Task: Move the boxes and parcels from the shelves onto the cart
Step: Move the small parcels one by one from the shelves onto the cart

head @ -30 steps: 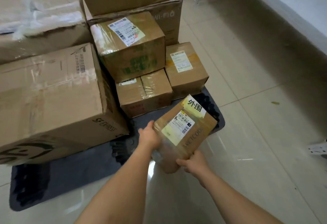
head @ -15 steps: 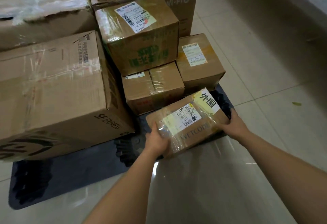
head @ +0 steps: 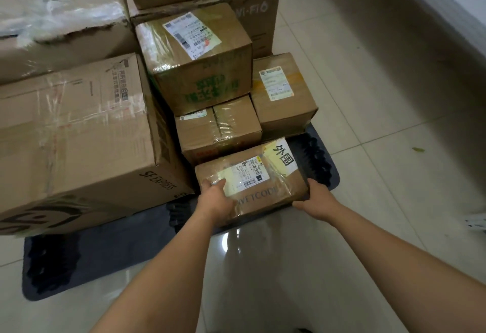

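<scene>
Now gripping the taped parcel (head: 252, 180) from both ends over the dark cart deck (head: 110, 251). Left hand (head: 214, 197) curled over its near-left corner, thumb on the label. Right hand (head: 317, 198) cupped against the right end, fingers underneath, hidden.

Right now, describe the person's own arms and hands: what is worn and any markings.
Both forearms are bare right up to the frame's bottom edge; no sleeves show. The left hand and right hand wear no gloves, and no watch, ring, bracelet or marking is visible on either wrist.

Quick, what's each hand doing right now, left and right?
Left hand: grips the near-left corner of the taped parcel.
Right hand: holds the parcel's near-right corner.
</scene>
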